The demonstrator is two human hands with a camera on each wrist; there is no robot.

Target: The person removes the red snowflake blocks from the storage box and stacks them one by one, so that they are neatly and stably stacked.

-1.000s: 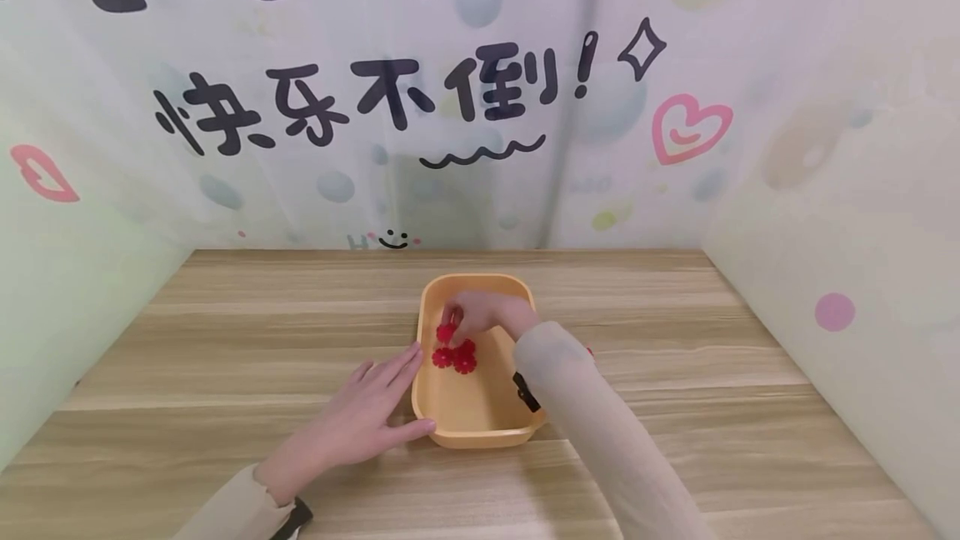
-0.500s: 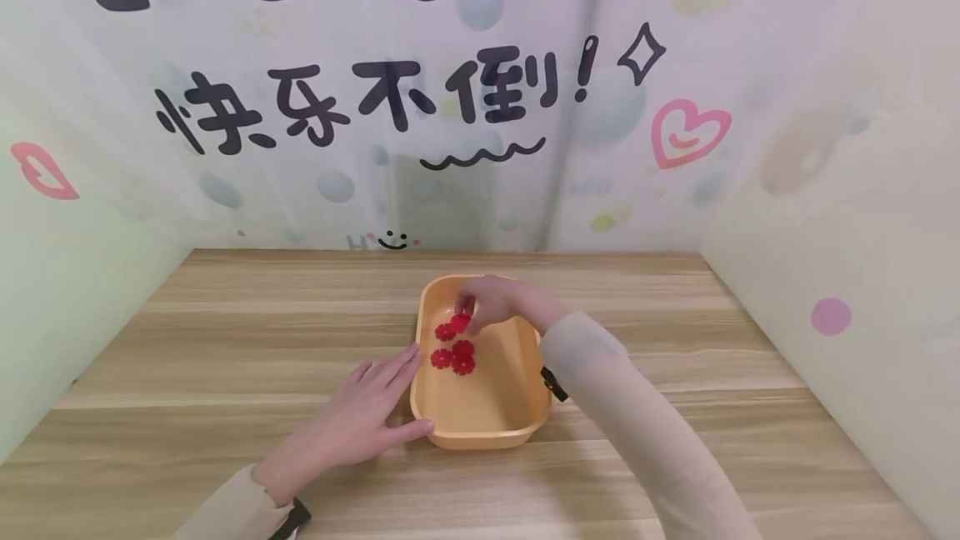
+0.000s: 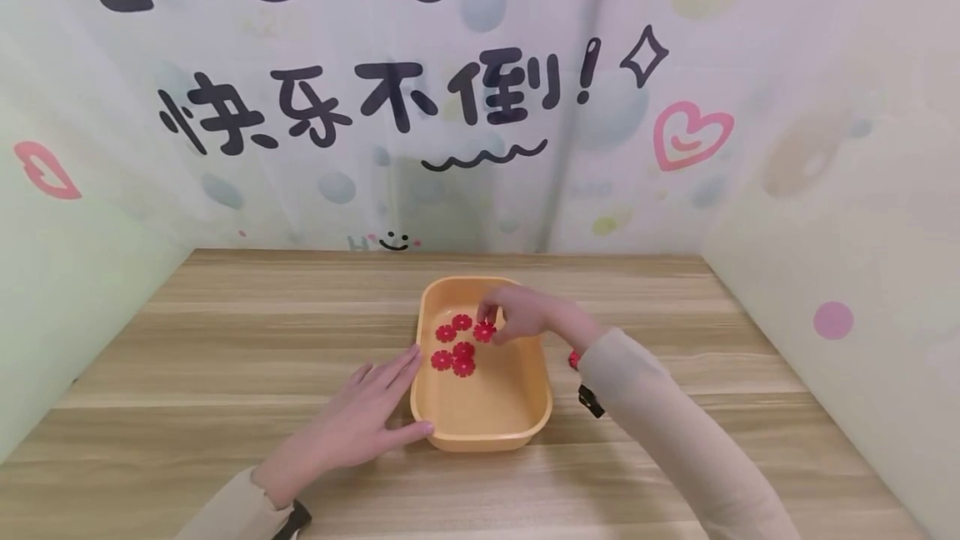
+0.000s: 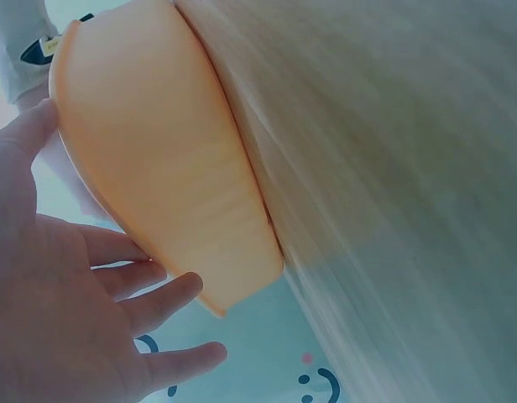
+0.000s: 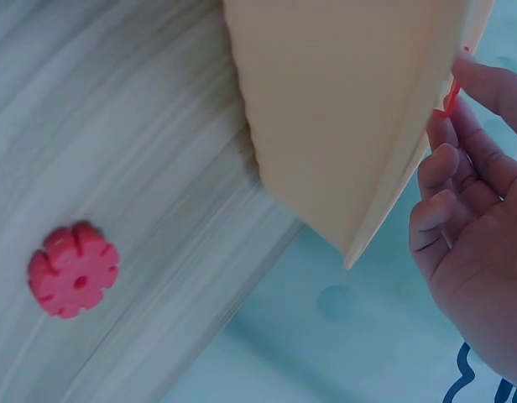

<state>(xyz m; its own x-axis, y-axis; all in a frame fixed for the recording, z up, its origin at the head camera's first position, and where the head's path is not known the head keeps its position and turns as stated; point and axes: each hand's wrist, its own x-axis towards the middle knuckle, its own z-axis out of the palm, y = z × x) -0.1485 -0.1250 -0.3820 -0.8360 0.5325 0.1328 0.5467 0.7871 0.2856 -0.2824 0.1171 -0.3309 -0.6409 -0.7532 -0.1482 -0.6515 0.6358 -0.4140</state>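
Inside the orange plastic tub [image 3: 487, 419] lie several red notched discs [image 3: 442, 360], shaped like flowers. Over the tub's far right part, my right hand [image 3: 517, 312] pinches another red notched disc [image 3: 484, 332] between thumb and fingers. The right wrist view shows this held disc [image 5: 450, 96] edge-on beside the tub's rim. My left hand [image 3: 356, 419] rests against the tub's left side, thumb and fingertips touching the rim with the fingers fairly straight. In the left wrist view, the left hand [image 4: 82, 277] is spread along the tub's outer wall [image 4: 158, 143].
One loose red disc [image 5: 75, 270] lies on the wooden table to the tub's right, partly behind the right sleeve [image 3: 645, 390] in the head view. A printed curtain [image 3: 337, 107] rises behind the table's far edge, with pale walls at both sides.
My right hand has moved right across the tub. Two discs now lie separately in the far left part where it was, and it pinches another one. The left hand stays still.
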